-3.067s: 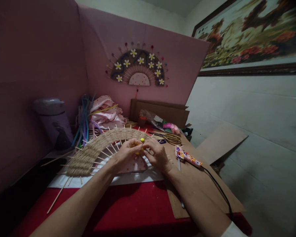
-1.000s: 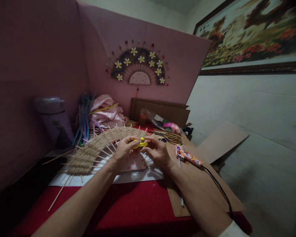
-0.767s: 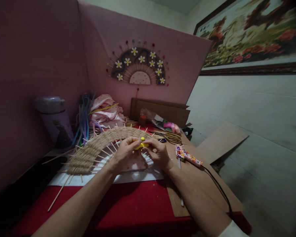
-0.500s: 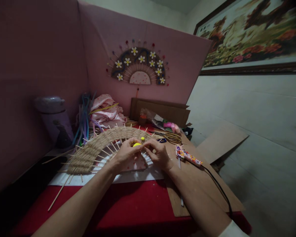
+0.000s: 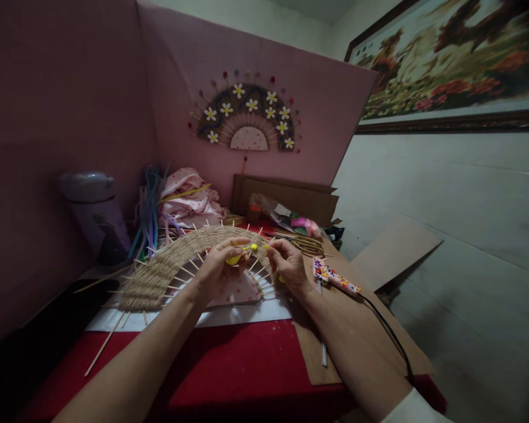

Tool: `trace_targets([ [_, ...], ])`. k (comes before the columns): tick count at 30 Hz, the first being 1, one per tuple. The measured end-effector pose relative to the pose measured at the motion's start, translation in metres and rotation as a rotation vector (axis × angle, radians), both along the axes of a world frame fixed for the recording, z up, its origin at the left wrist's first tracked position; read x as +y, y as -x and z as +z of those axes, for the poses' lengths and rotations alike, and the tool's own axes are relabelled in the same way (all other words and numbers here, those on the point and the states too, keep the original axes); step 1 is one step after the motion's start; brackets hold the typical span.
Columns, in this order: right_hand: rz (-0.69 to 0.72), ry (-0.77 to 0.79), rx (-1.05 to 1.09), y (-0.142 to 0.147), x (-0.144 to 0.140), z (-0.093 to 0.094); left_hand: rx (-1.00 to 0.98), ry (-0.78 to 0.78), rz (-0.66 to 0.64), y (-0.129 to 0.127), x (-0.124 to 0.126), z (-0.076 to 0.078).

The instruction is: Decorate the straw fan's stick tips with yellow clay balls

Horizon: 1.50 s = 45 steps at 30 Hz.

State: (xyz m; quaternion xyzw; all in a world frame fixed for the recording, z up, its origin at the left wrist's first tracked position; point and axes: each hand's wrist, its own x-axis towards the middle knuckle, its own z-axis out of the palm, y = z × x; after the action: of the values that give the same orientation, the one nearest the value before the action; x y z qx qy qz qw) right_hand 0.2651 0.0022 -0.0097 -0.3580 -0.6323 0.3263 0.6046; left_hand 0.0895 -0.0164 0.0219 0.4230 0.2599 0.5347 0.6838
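Yellow tool: we pinched it in our left hand, above the woven fan.
Right hand: we pinched something small just beside it.

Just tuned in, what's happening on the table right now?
A person works over a half-woven fan of rope and sticks lying on the red table. The left hand pinches a small yellow piece; the right hand is at its tip. A glue gun lies beside the right hand, untouched.
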Motion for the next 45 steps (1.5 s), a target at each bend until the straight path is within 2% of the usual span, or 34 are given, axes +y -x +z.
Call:
trace_targets([
  [5, 0.141, 0.127, 0.105, 0.004, -0.001, 0.004, 0.137, -0.085, 0.038, -0.001, 0.002, -0.006],
  [12, 0.218, 0.072, -0.031, 0.008, -0.006, -0.001, 0.351, -0.200, 0.190, -0.006, 0.007, -0.016],
  [21, 0.219, -0.035, -0.092, 0.008, -0.009, -0.005, 0.458, -0.191, 0.104, -0.008, 0.004, -0.017],
  [26, 0.159, -0.106, -0.191, 0.007, -0.008, -0.005, 0.430, -0.173, 0.109, -0.009, 0.001, -0.014],
  [30, 0.146, -0.086, -0.142, 0.007, -0.009, -0.004, 0.375, -0.176, 0.108, -0.007, 0.002, -0.014],
  [38, 0.103, -0.039, -0.121, 0.006, -0.010, -0.003, 0.018, -0.019, -0.008, -0.004, 0.000, -0.006],
  [45, 0.101, -0.057, -0.024, 0.009, -0.009, -0.001, -0.001, -0.016, -0.043, -0.003, 0.004, -0.009],
])
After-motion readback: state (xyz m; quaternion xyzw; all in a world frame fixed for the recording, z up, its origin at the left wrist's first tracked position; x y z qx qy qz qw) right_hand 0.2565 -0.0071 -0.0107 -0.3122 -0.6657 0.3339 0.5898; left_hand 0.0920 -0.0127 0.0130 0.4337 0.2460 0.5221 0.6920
